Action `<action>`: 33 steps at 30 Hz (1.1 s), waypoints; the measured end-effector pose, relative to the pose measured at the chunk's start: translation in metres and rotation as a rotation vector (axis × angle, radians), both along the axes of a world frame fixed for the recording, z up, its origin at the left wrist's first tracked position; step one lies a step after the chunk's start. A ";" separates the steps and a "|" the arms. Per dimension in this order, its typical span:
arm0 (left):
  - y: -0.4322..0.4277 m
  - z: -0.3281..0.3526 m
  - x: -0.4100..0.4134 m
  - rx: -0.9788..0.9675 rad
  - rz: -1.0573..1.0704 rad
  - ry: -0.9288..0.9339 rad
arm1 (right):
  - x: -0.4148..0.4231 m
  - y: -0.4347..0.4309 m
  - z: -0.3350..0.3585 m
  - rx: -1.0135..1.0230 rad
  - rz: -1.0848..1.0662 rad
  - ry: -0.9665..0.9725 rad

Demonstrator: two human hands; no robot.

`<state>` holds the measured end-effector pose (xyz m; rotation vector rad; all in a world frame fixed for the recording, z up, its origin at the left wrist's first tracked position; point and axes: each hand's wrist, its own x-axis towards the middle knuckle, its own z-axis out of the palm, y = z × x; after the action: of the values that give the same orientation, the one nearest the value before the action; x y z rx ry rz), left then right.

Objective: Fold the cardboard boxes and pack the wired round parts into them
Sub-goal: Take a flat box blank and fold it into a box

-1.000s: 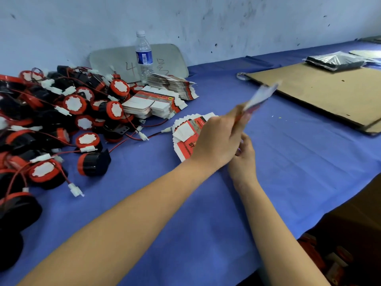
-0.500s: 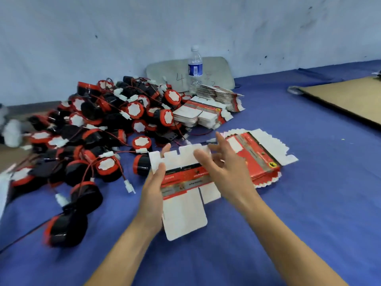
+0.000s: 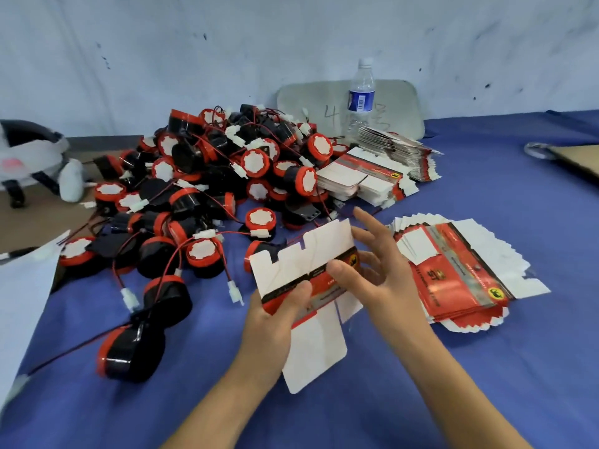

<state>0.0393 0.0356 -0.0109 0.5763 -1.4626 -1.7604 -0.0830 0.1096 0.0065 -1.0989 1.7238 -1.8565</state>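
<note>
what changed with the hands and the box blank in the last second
The box blank, raised edge-on near the fanned stack a second ago, has come down toward the person and been turned flat, white flaps showing. The left hand now grips its left end; the right hand has its thumb on the red band, fingers spread. The pile of round parts and the water bottle stayed put.

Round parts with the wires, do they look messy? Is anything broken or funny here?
Nothing looks broken. The wired round parts are dumped in a loose heap, their red wires crossing, several tipped on their sides. The stack of flat boxes on the right lies in an uneven fan.
</note>
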 end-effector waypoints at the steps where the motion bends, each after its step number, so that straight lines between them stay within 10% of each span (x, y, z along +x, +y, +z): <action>1: -0.001 -0.002 0.001 0.027 0.015 -0.011 | 0.001 0.000 -0.001 0.001 0.017 0.006; 12: 0.001 -0.003 0.000 0.049 0.057 0.016 | 0.006 -0.003 -0.013 0.052 0.097 0.121; 21: -0.002 0.003 -0.002 0.452 0.105 0.197 | 0.014 -0.005 -0.017 -0.081 -0.085 0.321; 33: -0.007 0.004 0.005 0.647 -0.278 0.242 | 0.007 -0.001 -0.011 0.020 -0.083 0.437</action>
<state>0.0446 0.0281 -0.0073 0.4640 -0.8172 -2.4465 -0.0759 0.1082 -0.0043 -1.5340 2.0417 -1.7319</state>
